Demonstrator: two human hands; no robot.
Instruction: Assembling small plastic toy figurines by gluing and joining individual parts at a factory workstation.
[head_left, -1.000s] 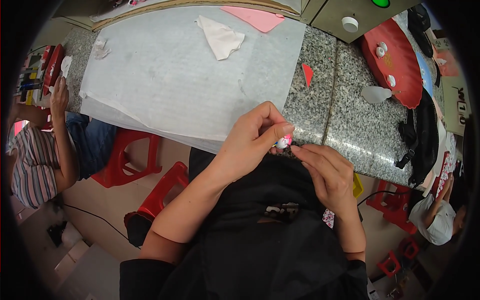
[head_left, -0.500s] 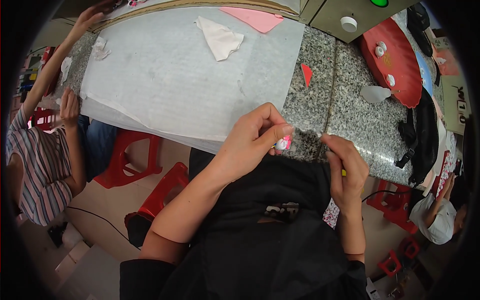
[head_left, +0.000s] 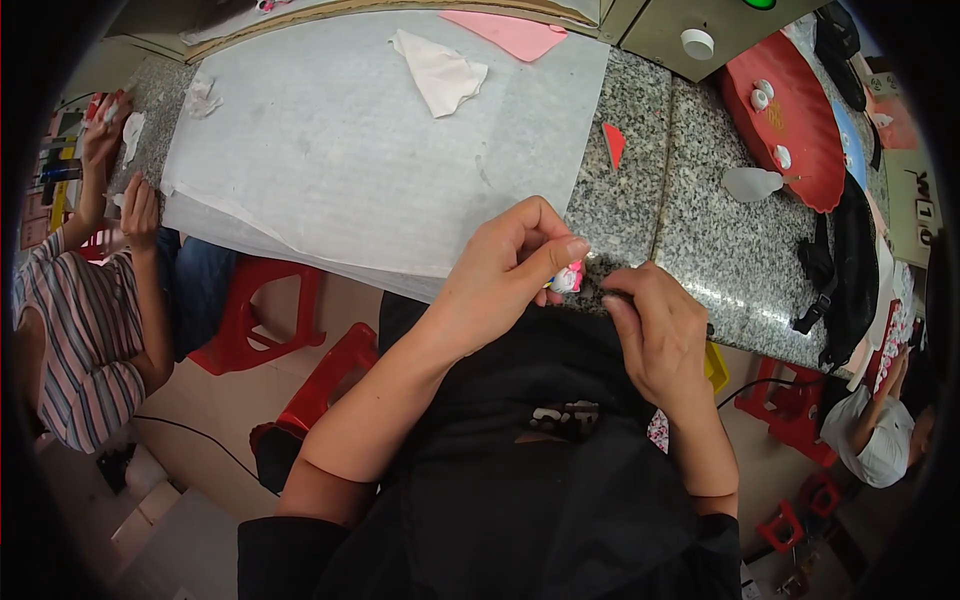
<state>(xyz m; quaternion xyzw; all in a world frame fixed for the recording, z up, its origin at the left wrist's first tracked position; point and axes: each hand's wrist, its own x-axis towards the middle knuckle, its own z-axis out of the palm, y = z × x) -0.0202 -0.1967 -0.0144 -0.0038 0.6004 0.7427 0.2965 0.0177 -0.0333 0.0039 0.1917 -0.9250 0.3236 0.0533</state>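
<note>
Held between the thumb and fingers of my left hand (head_left: 515,260) is a small white figurine (head_left: 566,278) with pink and a bit of blue and yellow on it. The fingers cover part of it. My right hand (head_left: 655,325) is just to its right, apart from the figurine, thumb and index finger curled toward each other in a pinch. What they hold, if anything, is too small to make out; a small dark tip shows behind that hand. Both hands are over the front edge of the speckled stone counter (head_left: 690,230).
White paper (head_left: 350,150) covers the counter's left side, with a crumpled cloth (head_left: 440,75) and a pink sheet (head_left: 510,35) on it. To the right are a red piece (head_left: 614,146), a red scalloped tray (head_left: 800,120), a translucent bottle (head_left: 752,185) and a black strap bag (head_left: 845,270). Another person sits at left.
My right hand has moved left toward the figurine, its fingers drawing closer together. My left hand stays nearly in place. The person at left has lowered an arm from the shelf.
</note>
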